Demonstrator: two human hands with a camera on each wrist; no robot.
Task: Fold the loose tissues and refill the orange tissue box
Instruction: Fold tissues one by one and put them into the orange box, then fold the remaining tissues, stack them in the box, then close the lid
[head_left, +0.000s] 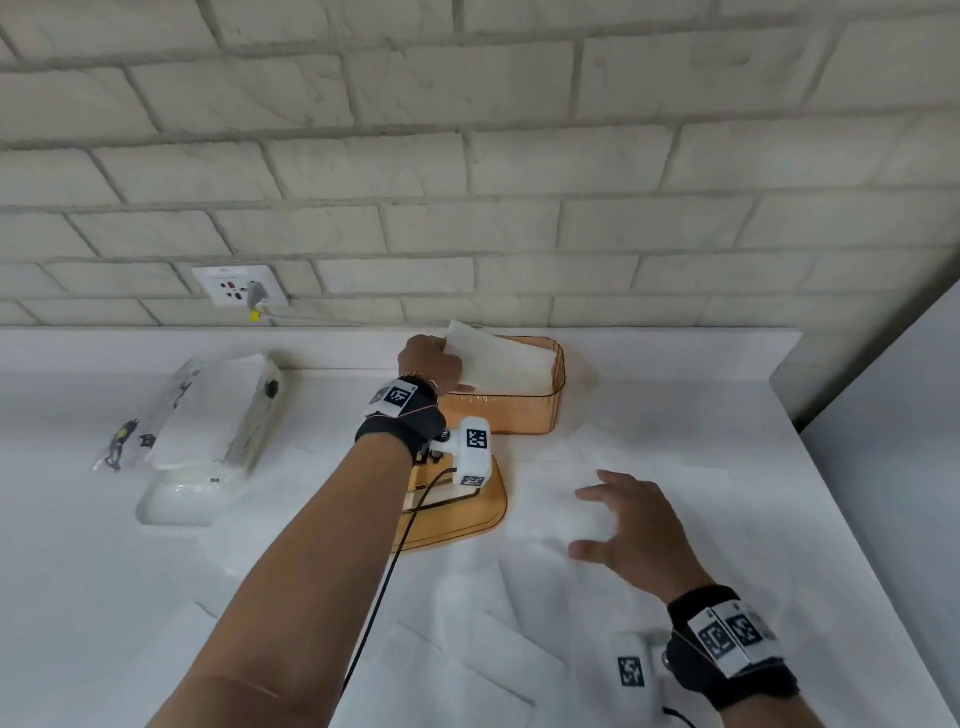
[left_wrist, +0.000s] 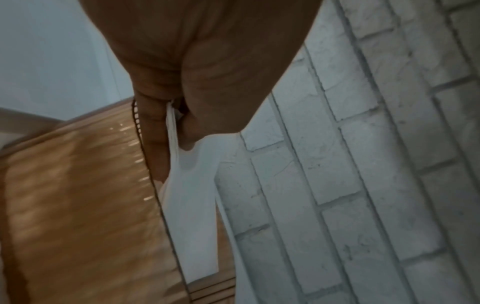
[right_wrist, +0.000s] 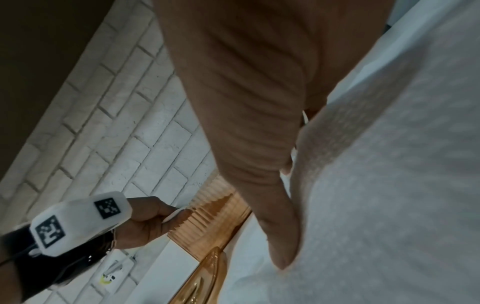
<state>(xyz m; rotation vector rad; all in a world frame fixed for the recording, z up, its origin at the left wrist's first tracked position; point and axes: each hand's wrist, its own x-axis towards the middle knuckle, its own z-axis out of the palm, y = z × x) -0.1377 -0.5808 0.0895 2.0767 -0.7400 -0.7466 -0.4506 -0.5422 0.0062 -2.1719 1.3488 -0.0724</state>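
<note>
White folded tissue (head_left: 493, 358) leans inside ribbed orange box (head_left: 519, 413).

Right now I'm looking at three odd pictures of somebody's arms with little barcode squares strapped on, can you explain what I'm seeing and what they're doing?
No machine here: a person wears three cameras. The wide picture comes from the head, looking down at a white counter; the other two come from cameras strapped to each wrist, looking along the hand. The black-and-white squares are printed markers on those wrist straps.

The left hand pinches a folded white tissue at the open orange tissue box by the brick wall. The box's orange lid lies on the counter in front of it. The right hand rests, fingers spread, on a loose tissue spread flat; more loose tissues lie nearer the person. To the left sits an opened plastic tissue pack.
</note>
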